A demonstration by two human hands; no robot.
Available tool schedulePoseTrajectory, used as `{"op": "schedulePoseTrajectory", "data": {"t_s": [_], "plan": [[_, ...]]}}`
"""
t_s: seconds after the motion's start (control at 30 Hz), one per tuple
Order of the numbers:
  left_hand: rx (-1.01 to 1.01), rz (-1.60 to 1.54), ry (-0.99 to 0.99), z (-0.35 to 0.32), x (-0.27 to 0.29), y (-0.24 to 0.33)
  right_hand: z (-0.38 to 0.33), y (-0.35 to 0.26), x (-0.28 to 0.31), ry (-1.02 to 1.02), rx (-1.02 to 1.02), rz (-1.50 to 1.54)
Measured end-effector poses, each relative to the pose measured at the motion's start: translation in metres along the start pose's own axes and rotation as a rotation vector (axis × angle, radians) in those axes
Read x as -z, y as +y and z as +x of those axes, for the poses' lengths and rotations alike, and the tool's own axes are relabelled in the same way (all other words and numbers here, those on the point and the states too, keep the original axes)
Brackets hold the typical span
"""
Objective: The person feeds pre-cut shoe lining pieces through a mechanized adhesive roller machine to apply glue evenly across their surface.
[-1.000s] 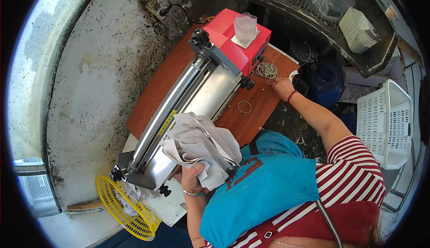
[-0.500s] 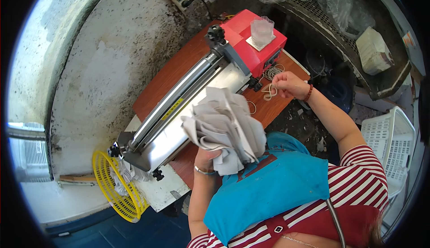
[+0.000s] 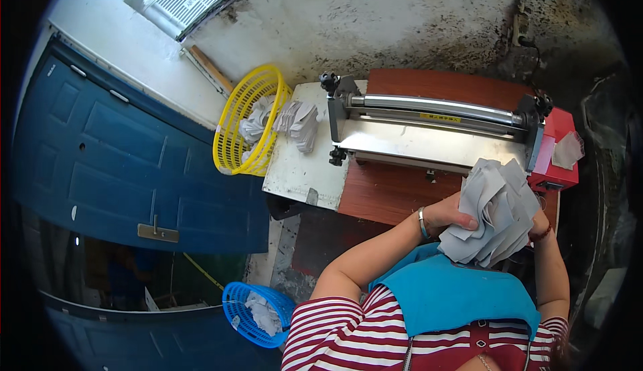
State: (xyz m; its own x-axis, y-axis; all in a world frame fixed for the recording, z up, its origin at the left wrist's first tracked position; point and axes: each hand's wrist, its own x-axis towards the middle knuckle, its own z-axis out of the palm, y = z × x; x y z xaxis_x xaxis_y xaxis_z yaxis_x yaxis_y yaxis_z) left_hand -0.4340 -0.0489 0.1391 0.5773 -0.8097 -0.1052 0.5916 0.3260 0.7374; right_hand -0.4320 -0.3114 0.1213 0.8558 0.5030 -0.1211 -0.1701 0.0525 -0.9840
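A thick bundle of limp, pale grey cut pieces (image 3: pixel 492 213) hangs in front of my chest; whether they are cloth or thin leather I cannot tell. My left hand (image 3: pixel 447 214) is closed round its left side, thumb lying across the pieces. My right hand (image 3: pixel 540 225) is against the bundle's right side, its fingers hidden behind it. No cord shows there. Just beyond the bundle stands a roller machine (image 3: pixel 435 140) with a long metal roller, a flat steel plate and a red end housing (image 3: pixel 561 160).
On the table's white left end (image 3: pixel 305 183) lies a stack of grey pieces (image 3: pixel 298 124). Beside it, a yellow basket (image 3: pixel 221 140) holds more. A blue basket (image 3: pixel 234 317) with pale pieces stands on the floor near a blue door (image 3: pixel 120 163). A stained wall (image 3: pixel 375 29) rises behind the machine.
My view has swung left, bringing the door and blue basket into sight. My right hand, earlier out to the side pinching a loop of cord, has come in to the bundle. My left hand keeps its hold.
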Motion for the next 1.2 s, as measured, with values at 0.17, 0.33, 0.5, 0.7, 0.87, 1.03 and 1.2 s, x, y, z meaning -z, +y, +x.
{"op": "schedulePoseTrajectory", "data": {"t_s": [0.17, 0.33, 0.5, 0.7, 0.87, 1.03, 1.2], "plan": [[-0.122, -0.043, 0.07, -0.021, 0.009, -0.013, 0.03, -0.001, -0.028, -0.002, -0.283, 0.702], [-0.215, -0.012, 0.248, -0.063, 0.011, -0.02, 0.068, 0.015, -0.039, -0.353, -0.252, 1.158], [-0.351, -0.064, 0.404, -0.088, 0.015, -0.027, 0.071, 0.006, -0.052, -0.355, -0.167, 1.13], [-0.276, 0.583, 0.753, -0.132, 0.028, -0.035, 0.053, -0.018, -0.091, -0.4, -0.279, 1.067], [-0.191, 1.241, 1.074, -0.15, 0.008, -0.038, 0.068, -0.024, -0.144, -0.595, -0.115, 0.706], [-0.346, 1.604, 1.108, -0.179, 0.023, -0.055, 0.082, -0.032, -0.203, -0.734, -0.182, 0.137], [0.056, 1.457, 1.135, -0.207, 0.033, -0.052, 0.063, -0.037, -0.267, -0.899, 0.103, -0.449]]}}
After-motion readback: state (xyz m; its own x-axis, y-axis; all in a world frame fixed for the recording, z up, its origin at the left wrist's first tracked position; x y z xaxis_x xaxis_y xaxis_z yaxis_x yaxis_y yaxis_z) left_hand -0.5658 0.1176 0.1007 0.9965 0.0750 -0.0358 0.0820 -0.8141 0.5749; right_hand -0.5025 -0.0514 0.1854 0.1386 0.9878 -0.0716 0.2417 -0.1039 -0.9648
